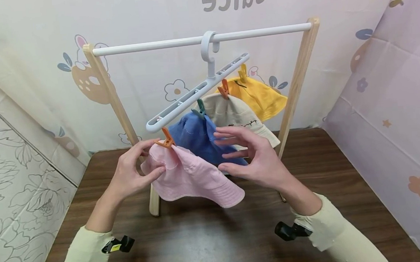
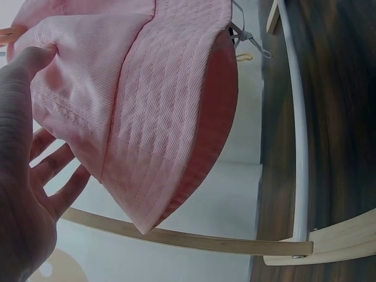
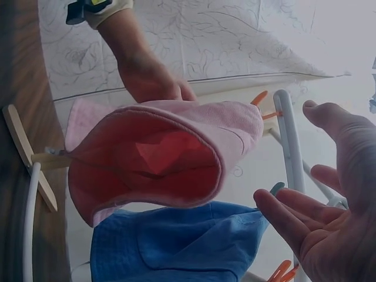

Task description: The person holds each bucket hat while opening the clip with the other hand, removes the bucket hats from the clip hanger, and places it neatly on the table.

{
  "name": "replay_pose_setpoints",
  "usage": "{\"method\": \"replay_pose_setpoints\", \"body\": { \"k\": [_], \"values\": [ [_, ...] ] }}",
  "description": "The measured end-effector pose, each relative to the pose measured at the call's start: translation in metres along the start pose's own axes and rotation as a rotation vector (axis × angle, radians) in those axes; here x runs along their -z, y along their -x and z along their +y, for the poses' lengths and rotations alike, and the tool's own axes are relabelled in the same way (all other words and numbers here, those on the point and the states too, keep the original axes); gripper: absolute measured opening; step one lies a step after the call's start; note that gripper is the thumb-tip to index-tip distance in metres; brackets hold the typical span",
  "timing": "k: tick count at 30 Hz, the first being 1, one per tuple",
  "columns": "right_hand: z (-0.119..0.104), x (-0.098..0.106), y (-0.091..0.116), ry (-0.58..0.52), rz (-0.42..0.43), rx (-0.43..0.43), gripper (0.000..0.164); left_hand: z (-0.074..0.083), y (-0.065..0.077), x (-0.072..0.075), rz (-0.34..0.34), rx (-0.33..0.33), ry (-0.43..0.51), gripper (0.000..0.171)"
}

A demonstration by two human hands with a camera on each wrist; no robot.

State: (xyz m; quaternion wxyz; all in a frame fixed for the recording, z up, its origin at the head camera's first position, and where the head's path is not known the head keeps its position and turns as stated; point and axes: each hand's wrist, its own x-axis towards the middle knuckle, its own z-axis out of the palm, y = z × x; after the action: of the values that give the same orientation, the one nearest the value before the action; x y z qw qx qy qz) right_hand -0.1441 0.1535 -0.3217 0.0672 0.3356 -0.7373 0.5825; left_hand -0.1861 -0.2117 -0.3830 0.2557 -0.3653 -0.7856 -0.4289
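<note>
A pink bucket hat (image 1: 195, 173) hangs by its crown from an orange clip (image 1: 167, 139) at the hanger's near end. My left hand (image 1: 133, 168) is at the hat's left side; its thumb (image 2: 35, 59) touches the cloth in front, and the other fingers are spread, their tips partly hidden behind the hat. To the right of the hat, my right hand (image 1: 254, 156) holds nothing, fingers spread and slightly bent, in front of a blue hat (image 1: 191, 130). The right wrist view shows the pink hat's opening and the right hand (image 3: 329, 200) apart from it.
A pale grey hanger (image 1: 196, 93) hooks over the white rail (image 1: 151, 46) of a wooden-legged rack. Behind the blue hat hang a beige hat (image 1: 227, 111) and a yellow hat (image 1: 266, 97), each clipped. The rack stands on a dark wooden table (image 1: 204, 246).
</note>
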Motion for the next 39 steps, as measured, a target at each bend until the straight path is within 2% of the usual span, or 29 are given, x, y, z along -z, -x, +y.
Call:
{"method": "replay_pose_setpoints", "body": {
  "k": [23, 39],
  "values": [
    [-0.005, -0.003, -0.004, -0.002, -0.004, 0.006, 0.077, 0.003, 0.002, -0.013, -0.003, 0.027, -0.016, 0.063],
    [-0.007, -0.009, -0.009, -0.012, 0.005, -0.036, 0.072, 0.0, 0.003, -0.021, 0.005, 0.014, -0.009, 0.06]
  ]
}}
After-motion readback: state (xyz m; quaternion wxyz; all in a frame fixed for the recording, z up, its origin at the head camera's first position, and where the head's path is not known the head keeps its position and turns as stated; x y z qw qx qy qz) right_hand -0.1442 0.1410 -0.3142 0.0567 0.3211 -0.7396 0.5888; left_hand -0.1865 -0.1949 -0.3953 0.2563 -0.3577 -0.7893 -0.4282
